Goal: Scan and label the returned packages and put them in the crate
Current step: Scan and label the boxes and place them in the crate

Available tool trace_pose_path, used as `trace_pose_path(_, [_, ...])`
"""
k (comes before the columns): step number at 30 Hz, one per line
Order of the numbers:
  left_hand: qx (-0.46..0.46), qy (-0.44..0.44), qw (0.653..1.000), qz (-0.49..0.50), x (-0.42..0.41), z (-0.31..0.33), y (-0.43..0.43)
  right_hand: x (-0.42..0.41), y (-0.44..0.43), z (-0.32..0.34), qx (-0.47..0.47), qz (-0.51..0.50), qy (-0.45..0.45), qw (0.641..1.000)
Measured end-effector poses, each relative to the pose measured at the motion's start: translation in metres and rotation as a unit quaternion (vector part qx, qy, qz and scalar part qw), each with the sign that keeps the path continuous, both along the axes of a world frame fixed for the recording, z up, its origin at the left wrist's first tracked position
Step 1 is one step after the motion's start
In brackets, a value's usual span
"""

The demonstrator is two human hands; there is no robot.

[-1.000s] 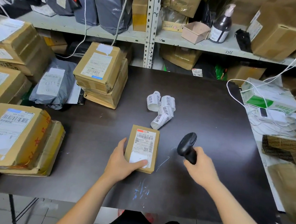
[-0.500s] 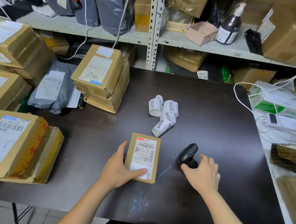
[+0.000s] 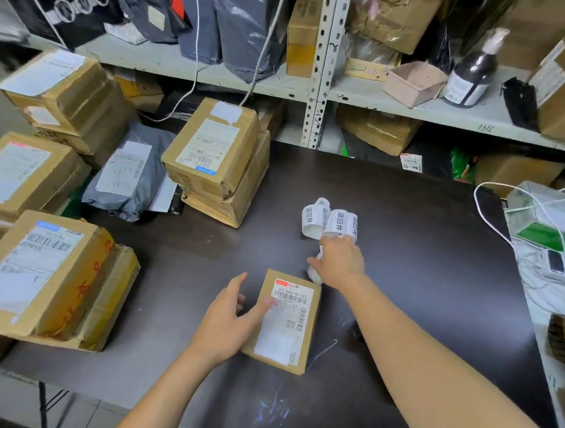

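hands split the work: the left hand (image 3: 230, 323) lay loose-fingered against the small package (image 3: 301, 359) on the dark surface (image 3: 422, 257), thumb on its shipping label (image 3: 289, 311), apparently to steady it, while the right hand (image 3: 339, 264) curled round one label roll (image 3: 315, 276) just beyond it, likely for labelling.

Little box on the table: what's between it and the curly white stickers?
The head view shows the right hand between the little box and the curly stickers, reaching onto one more curled sticker by the box's far corner.
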State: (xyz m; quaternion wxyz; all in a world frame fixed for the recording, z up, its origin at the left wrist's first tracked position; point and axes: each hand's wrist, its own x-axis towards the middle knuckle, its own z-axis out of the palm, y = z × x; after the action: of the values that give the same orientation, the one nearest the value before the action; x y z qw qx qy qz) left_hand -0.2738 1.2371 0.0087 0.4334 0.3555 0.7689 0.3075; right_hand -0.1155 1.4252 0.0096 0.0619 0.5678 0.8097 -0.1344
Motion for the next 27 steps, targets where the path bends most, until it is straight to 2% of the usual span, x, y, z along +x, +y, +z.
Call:
trace_pose_path(2, [0.013, 0.011, 1.0, -0.01, 0.0, 0.001, -0.001, -0.005, 0.002, -0.005, -0.005, 0.008, -0.061, 0.998])
trace_pose_path(5, [0.03, 0.029, 0.999, -0.008, 0.0, 0.003, 0.0, -0.004, -0.001, -0.007, -0.033, -0.005, -0.1, 0.994])
trace_pose_path(8, [0.039, 0.028, 0.999, 0.002, 0.001, 0.004, 0.001, 0.001, -0.006, -0.005, -0.039, 0.035, -0.162, 0.985])
trace_pose_path(14, [0.056, 0.017, 0.998, 0.012, 0.003, 0.002, 0.0, 0.028, -0.01, -0.001, -0.044, 0.142, -0.222, 0.964])
trace_pose_path(18, [0.053, 0.01, 0.998, 0.018, 0.004, 0.002, -0.002, 0.04, -0.01, -0.002, -0.016, 0.167, -0.224, 0.96])
trace_pose_path(20, [0.055, 0.009, 0.998, 0.022, 0.005, 0.003, -0.003, 0.042, -0.011, 0.0, 0.01, 0.158, -0.203, 0.966])
trace_pose_path(22, [0.069, 0.02, 0.997, 0.028, 0.007, 0.006, -0.002, 0.043, -0.011, 0.002, 0.03, 0.126, -0.136, 0.982])
trace_pose_path(24, [0.095, 0.044, 0.994, 0.037, 0.008, 0.01, 0.002, 0.042, -0.013, 0.006, 0.039, 0.054, -0.007, 0.998])
trace_pose_path(27, [0.146, 0.078, 0.985, 0.036, 0.017, 0.022, 0.015, 0.039, -0.022, 0.017, 0.064, -0.027, 0.18, 0.981])
